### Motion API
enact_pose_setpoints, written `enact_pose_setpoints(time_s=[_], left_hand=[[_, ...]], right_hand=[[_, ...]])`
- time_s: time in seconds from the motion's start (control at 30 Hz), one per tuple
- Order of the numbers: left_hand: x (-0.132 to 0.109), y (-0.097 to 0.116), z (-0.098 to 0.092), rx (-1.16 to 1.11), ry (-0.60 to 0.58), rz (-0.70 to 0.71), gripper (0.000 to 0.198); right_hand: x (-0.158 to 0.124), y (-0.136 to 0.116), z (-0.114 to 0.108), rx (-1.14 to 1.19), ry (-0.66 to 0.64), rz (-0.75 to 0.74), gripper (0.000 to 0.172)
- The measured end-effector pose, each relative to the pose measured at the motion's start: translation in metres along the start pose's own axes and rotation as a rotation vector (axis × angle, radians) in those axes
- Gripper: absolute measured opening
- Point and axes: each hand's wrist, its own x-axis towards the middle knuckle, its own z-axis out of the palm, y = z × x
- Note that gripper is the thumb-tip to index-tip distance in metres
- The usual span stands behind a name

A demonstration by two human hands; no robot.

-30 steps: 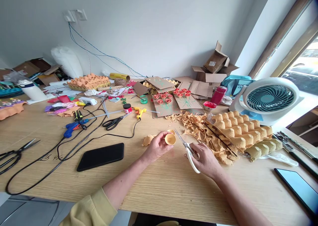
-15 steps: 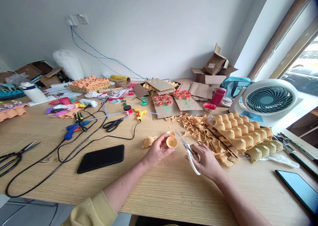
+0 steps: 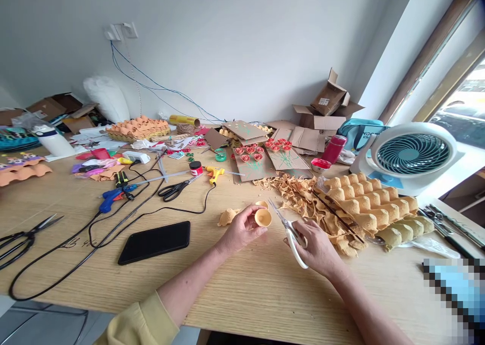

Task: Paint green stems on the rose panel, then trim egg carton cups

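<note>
"Pulp is forming that small tan cup (image 3: 263, 217), by the look of it. Where is it sitting?"

"In the left hand (image 3: 244, 230). Its grip is grasping the cup between thumb and fingers, over the surface (image 3: 235, 297), with the round hollow facing upward."

"And the right hand (image 3: 317, 249)?"

"Its grip is grasping scissors (image 3: 287, 224). Smooth white loops are curving under the fingers, and slim metal blades are pointing toward the cup, standing just apart from it."

"Something round is peeking out behind the cup."

"A second cup (image 3: 262, 203), matching in colour. I can't tell whether the fingers are touching it. A rough, lumpy carton piece (image 3: 227, 217) is lying just left of that hand."

"What's heaping up beyond the scissors?"

"Curled, ragged scraps (image 3: 297, 189), dry and torn-edged, are spreading toward the egg trays (image 3: 373, 201), whose blunt, grainy bumps are running in rows."

"Anything glossier?"

"A flat black phone (image 3: 154, 242) is lying left of the hands, and beyond it a yellow glue gun (image 3: 214, 174) is trailing a thin dark cord."
</note>
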Motion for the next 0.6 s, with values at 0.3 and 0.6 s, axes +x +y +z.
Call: enact_pose_setpoints(time_s=[0.3,0.6], left_hand=[[-0.0001,0.0033,-0.0015,-0.014,0.018,0.006,0.049],[0.0013,0.0045,-0.0004,-0.012,0.011,0.053,0.049]], right_hand=[[-0.0011,0.0011,-0.0020,0.023,0.016,0.018,0.027],[-0.0007,0.0008,-0.0014,-0.005,-0.009,0.013,0.028]])
